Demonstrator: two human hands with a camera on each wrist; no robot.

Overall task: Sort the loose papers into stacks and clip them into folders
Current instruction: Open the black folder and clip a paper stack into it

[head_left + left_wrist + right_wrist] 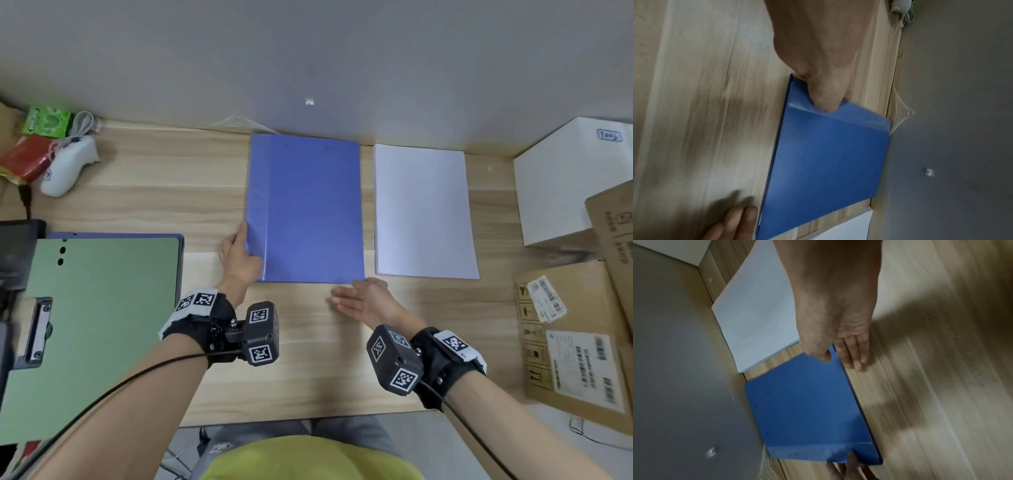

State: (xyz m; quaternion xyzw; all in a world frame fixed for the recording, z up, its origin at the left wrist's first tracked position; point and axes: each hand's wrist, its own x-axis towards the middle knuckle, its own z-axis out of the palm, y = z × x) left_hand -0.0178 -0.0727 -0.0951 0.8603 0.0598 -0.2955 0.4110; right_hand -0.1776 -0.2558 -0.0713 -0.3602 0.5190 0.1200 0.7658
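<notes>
We ready a closed blue folder (305, 209) for opening, white paper stack (424, 212) just beside it.

Head view: our left hand (239, 260) pinches its spine edge.
Left wrist: thumb on top.
Right wrist: our right hand (838, 321) lies open-fingered at the near corner. Next, we judge, lift the cover.

A white game controller (66, 166), green packet (46, 120) and red packet (25, 157) lie at the desk's (171, 192) upper left, with a white box (561, 178) and cardboard boxes (575, 329) at right.
</notes>
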